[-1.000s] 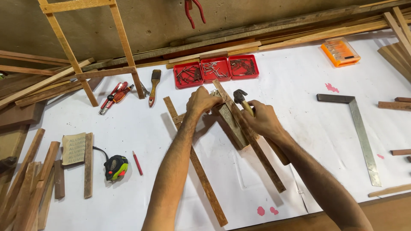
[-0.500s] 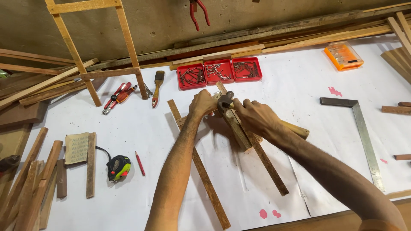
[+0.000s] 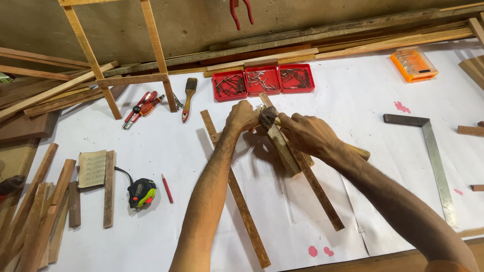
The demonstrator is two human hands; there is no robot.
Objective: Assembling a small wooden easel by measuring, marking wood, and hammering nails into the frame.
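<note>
— Where's the hammer (image 3: 268, 117)?
— In your right hand (image 3: 305, 133), fingers wrapped round it, over the wooden slats (image 3: 292, 161).
— And my left hand (image 3: 243, 116)?
— At nine o'clock from it, fingers pinching something hidden, probably steadying a nail.

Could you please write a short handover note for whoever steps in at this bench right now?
Left hand: pressed on the upper end of the wooden strips, fingers curled as if pinching something small; what it pinches cannot be made out.
Right hand: closed around a hammer, head close to the left hand, handle end showing past the wrist.
Work: two long wooden strips lie on the white sheet, with a short block across them under the hands.
Supplies: red nail trays just behind; steel square to the right; tape measure and red pencil to the left.
Done or left: whether the joint is nailed is hidden by the hands.
</note>
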